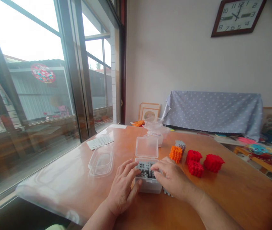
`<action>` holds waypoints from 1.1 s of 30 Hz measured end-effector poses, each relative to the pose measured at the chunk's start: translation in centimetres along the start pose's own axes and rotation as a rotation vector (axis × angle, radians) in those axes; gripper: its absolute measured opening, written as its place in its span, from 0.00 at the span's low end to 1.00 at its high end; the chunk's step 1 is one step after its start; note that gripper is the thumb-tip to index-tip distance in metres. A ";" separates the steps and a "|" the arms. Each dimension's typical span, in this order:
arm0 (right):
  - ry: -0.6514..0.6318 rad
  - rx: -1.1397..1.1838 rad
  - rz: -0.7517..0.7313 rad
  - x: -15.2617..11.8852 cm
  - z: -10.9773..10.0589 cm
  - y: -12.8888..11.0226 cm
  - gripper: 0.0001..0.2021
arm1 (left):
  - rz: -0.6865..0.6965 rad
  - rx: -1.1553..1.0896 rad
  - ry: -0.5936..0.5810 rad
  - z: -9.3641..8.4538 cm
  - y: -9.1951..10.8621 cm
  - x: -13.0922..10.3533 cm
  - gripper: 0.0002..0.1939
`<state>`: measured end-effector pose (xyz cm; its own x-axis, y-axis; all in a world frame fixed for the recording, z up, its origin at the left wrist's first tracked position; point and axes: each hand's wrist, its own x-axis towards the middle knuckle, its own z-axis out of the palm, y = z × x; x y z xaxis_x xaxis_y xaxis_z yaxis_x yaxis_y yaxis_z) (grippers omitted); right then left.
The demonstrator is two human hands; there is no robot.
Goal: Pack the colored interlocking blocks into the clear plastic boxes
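Observation:
A small clear plastic box [147, 187] stands on the table before me with its lid [147, 147] hinged back. Grey interlocking plastic pieces [145, 166] fill it. My left hand [125, 183] lies at the box's left side, fingers apart, their tips over the rim by the pieces. From the right, my right hand [170, 175] reaches over the opposite rim, its fingertips at the pieces and its fingers spread. Neither hand visibly grips a piece. Partly hidden under my right hand, a grey piece [167, 192] lies beside the box.
Right of the box stand an orange block [175, 154], a grey block [180, 144] and several red blocks [213, 163]. An empty clear tray [101, 160] and a printed sheet [99, 141] lie at left. Clear containers [155, 129] are stacked behind. A window [42, 80] borders the table.

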<state>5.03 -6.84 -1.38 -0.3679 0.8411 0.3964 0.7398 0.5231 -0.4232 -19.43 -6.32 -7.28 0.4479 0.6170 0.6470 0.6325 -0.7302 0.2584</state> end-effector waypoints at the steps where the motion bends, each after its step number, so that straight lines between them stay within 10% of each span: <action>1: -0.006 -0.024 -0.026 0.1 -0.1 -0.2 0.09 | 0.000 -0.001 0.003 0.0 0.0 0.0 0.12; 21: -0.023 -0.153 -0.056 0.3 1.0 -1.1 0.13 | -0.020 -0.049 0.038 0.2 -0.2 -0.1 0.14; 28: 0.096 -0.021 0.120 -1.2 -2.0 5.1 0.13 | -0.014 -0.028 0.042 0.1 -0.3 0.0 0.15; 33: -0.093 -0.048 0.301 -4.8 -3.5 10.0 0.19 | -0.014 -0.015 0.051 0.4 -0.6 0.1 0.15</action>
<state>16.18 -6.08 -4.67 -0.1765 0.9674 0.1816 0.8480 0.2431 -0.4709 -19.54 -5.74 -7.64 0.4065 0.6114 0.6789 0.6287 -0.7264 0.2778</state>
